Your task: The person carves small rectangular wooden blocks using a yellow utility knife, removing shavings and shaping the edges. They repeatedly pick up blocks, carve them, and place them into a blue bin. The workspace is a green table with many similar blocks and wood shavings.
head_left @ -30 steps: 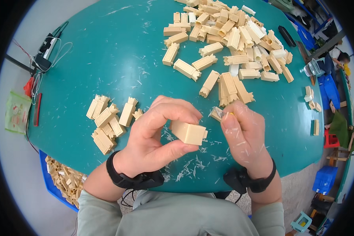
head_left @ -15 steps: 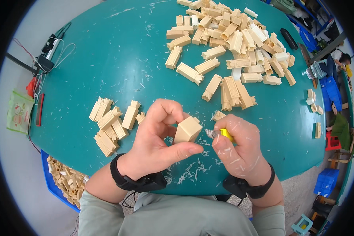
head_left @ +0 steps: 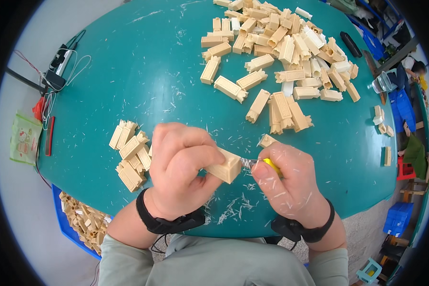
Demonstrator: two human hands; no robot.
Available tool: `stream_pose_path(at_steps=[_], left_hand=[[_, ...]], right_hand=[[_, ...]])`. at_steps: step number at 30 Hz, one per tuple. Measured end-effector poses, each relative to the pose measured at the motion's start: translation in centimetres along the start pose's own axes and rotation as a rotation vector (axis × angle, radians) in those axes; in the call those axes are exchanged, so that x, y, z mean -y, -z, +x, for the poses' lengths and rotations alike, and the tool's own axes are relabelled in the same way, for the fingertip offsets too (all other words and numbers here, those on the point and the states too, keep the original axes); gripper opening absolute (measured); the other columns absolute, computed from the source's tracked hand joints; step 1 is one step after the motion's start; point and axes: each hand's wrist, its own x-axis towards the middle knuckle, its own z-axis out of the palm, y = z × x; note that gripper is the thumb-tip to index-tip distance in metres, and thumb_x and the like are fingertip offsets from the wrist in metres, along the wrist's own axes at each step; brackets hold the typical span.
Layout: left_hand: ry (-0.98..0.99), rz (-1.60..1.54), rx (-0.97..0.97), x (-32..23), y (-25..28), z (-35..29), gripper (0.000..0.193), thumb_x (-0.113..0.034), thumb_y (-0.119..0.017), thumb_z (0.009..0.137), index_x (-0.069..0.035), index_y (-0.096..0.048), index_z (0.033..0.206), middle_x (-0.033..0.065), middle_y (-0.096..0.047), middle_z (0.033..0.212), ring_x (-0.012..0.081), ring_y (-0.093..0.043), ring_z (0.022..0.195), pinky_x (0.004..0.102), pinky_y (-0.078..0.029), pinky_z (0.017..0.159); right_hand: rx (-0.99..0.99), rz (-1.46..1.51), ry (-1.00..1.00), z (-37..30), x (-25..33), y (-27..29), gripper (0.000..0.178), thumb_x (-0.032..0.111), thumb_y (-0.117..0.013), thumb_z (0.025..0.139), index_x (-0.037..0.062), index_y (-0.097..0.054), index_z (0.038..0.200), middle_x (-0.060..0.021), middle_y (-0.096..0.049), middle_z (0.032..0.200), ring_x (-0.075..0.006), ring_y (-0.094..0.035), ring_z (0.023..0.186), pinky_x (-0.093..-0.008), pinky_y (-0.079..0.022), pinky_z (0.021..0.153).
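In my left hand [head_left: 178, 167] is a beige rectangular plastic piece [head_left: 229, 168], gripped between fingers and thumb with one end turned to the right. My right hand [head_left: 291, 183] is closed around a small yellow-handled cutting tool [head_left: 271, 165]. The tool's blade end, with pale shavings on it, lies against or very close to the piece's right edge; exact contact is hard to see. Shavings stick to my right hand. Just beyond that hand rests another beige piece [head_left: 267, 141], partly hidden.
Pale shavings [head_left: 233, 207] litter the green table [head_left: 128, 76]. A large heap of beige and white pieces [head_left: 291, 43] lies at the far right, a smaller group [head_left: 133, 157] at left. A blue bin of pieces [head_left: 66, 224] stands lower left; a clear jar [head_left: 382, 84] sits at the right edge.
My left hand has rolled over, its back now facing up, and the piece has turned with it. The piece and the tool's blade have come together.
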Motion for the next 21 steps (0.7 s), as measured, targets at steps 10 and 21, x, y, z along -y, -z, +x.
stream_pose_path(at_steps=[10,21], left_hand=[[-0.137,0.208,0.056,-0.27,0.77,0.11,0.048,-0.009,-0.086,0.051,-0.016,-0.051,0.084,0.0007,-0.053,0.082,0.0211,-0.048,0.074,0.0328,-0.037,0.064],[0.523,-0.463,-0.010,-0.52,0.50,-0.16,0.038,-0.003,-0.078,0.066,-0.009,-0.051,0.092,0.0032,-0.057,0.091,0.0107,-0.052,0.076,0.0244,-0.042,0.063]], right_hand=[[-0.017,-0.136,-0.001,0.08,0.13,0.21,0.029,0.025,-0.063,0.083,0.0045,-0.050,0.067,-0.0097,-0.046,0.056,-0.0267,-0.046,0.048,-0.0344,-0.036,0.045],[0.037,0.174,-0.178,0.08,0.26,0.61,0.024,0.022,-0.068,0.079,0.0030,-0.055,0.076,-0.0080,-0.050,0.060,-0.0182,-0.047,0.052,-0.0282,-0.038,0.048]])
